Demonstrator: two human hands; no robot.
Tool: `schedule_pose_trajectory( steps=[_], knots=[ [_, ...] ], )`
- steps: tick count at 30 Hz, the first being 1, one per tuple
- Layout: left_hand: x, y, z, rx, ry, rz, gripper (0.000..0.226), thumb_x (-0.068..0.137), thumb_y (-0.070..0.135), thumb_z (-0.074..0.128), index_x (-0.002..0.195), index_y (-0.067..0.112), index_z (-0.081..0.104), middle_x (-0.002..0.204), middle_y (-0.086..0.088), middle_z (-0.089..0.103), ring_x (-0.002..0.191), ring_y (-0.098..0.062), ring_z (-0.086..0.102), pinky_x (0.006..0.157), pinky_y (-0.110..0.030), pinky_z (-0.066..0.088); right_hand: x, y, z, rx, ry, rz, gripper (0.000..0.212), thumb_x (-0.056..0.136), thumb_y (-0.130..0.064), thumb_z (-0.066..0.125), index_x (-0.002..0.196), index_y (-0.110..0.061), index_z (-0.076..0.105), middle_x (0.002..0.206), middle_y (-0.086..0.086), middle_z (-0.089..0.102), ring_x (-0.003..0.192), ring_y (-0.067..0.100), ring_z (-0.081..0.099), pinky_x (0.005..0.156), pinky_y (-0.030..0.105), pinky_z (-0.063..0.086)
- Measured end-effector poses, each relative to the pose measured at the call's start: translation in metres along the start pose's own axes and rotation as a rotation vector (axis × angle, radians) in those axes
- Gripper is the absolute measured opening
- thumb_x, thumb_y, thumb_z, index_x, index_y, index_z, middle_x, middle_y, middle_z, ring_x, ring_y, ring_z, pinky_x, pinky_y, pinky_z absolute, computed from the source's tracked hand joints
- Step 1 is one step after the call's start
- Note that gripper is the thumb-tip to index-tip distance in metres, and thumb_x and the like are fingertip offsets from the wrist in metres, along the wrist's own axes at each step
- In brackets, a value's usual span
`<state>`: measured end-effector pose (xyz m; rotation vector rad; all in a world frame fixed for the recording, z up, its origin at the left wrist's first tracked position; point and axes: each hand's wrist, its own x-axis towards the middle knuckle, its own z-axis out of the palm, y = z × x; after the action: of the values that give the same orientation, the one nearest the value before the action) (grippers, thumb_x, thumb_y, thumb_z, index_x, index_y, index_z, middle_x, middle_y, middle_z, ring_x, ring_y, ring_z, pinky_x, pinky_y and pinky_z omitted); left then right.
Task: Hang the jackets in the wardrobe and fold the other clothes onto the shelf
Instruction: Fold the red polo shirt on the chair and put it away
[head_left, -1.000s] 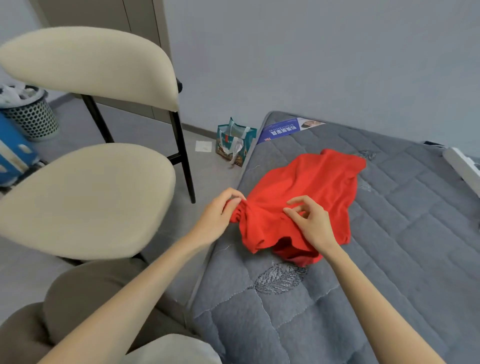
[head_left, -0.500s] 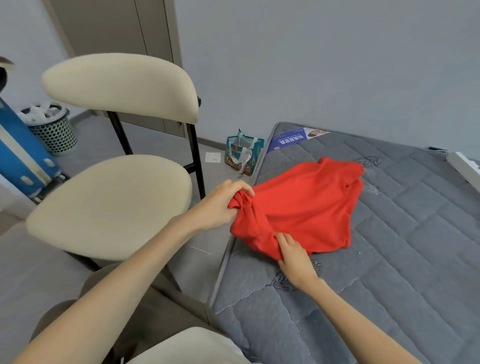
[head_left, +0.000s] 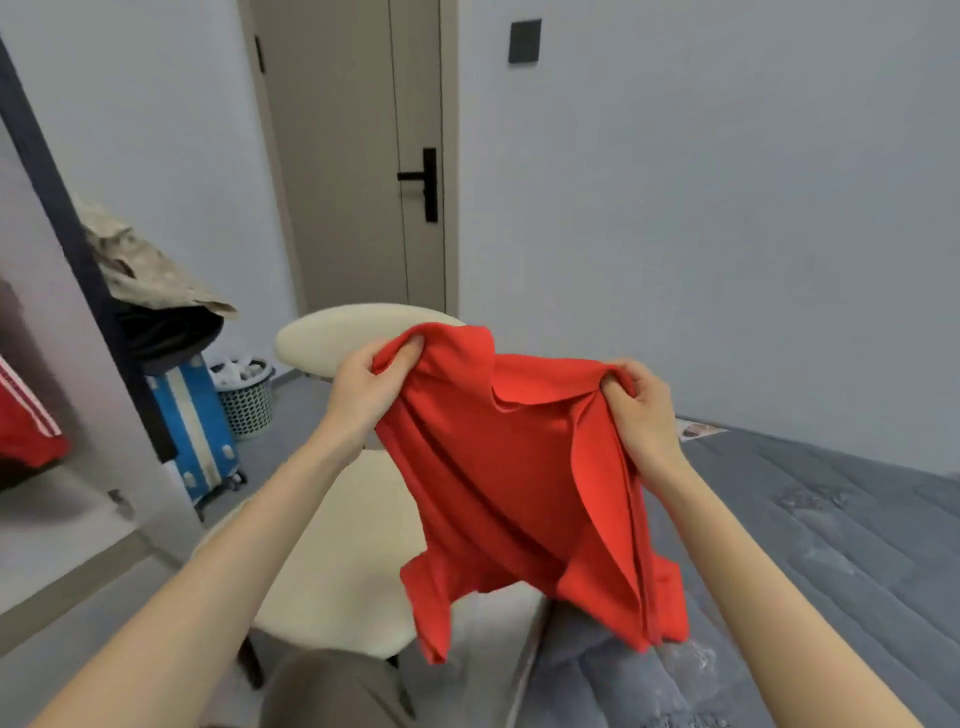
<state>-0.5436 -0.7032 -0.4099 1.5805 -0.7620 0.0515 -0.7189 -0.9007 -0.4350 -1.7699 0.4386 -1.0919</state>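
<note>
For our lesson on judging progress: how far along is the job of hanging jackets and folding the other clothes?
Done: nothing clearly finished shows. In hand: the left hand and right hand grip the red shirt by its top edge, unfolded, in the air above the chair and mattress. Left: folding and shelving it; a patterned beige garment lies heaped above the blue suitcase.

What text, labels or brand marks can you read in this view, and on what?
Nothing here is readable.
The printed label on the grey mattress: too blurred to read.
The red shirt, gripped by the left hand and right hand: no lettering shows.
The blue suitcase: no lettering shows.
</note>
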Motion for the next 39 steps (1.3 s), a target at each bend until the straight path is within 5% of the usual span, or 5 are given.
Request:
schedule_pose_trajectory(
  steps=[5, 18, 22, 28, 39],
  knots=[
    [0.023, 0.053, -0.064, -0.010, 0.215, 0.114, 0.037, 0.095, 0.041, 0.057, 0.086, 0.006, 0.063, 0.083, -0.011, 0.062, 0.081, -0.019, 0.057, 0.078, -0.037, 0.043, 0.043, -0.066, 0.054, 0.031, -0.217, 0.020, 0.026, 0.095, -0.007, 0.045, 0.102, -0.025, 0.064, 0.093, -0.009, 0.066, 0.082, -0.001, 0.058, 0.072, 0.012, 0.047],
    [0.009, 0.110, -0.152, 0.394, 0.215, 0.325, 0.022, 0.096, 0.023, 0.058, 0.074, 0.020, 0.061, 0.068, 0.008, 0.054, 0.061, 0.002, 0.044, 0.061, -0.017, 0.034, -0.003, -0.141, 0.152, 0.105, -0.772, -0.190, 0.060, 0.077, -0.036, 0.072, 0.130, -0.034, 0.043, 0.126, -0.027, 0.052, 0.116, -0.013, 0.046, 0.084, 0.010, 0.041],
    [0.003, 0.106, -0.151, 0.281, 0.171, 0.290, 0.023, 0.100, 0.018, 0.051, 0.083, 0.032, 0.061, 0.078, 0.017, 0.060, 0.071, 0.010, 0.054, 0.068, -0.006, 0.039, -0.028, -0.149, 0.186, 0.172, -0.586, -0.303, 0.027, 0.092, -0.028, 0.063, 0.117, -0.018, 0.058, 0.106, -0.014, 0.066, 0.094, -0.002, 0.061, 0.076, 0.014, 0.045],
    [0.002, 0.084, -0.165, 0.274, 0.203, 0.231, 0.030, 0.095, 0.029, 0.060, 0.084, 0.001, 0.061, 0.073, 0.000, 0.055, 0.065, -0.003, 0.047, 0.062, -0.018, 0.037, -0.039, -0.143, 0.201, 0.341, -0.912, -0.157, 0.047, 0.081, -0.019, 0.067, 0.123, -0.023, 0.048, 0.115, -0.004, 0.062, 0.107, 0.010, 0.059, 0.091, 0.025, 0.050],
    [0.010, 0.038, -0.174, 0.295, 0.095, 0.082, 0.021, 0.091, 0.033, 0.063, 0.085, 0.012, 0.062, 0.077, 0.005, 0.060, 0.068, -0.002, 0.052, 0.069, -0.021, 0.042, -0.001, -0.151, 0.223, 0.243, -0.353, -0.194, 0.025, 0.103, -0.020, 0.041, 0.089, -0.012, 0.060, 0.080, -0.007, 0.057, 0.074, 0.004, 0.050, 0.069, 0.021, 0.039]
  ],
)
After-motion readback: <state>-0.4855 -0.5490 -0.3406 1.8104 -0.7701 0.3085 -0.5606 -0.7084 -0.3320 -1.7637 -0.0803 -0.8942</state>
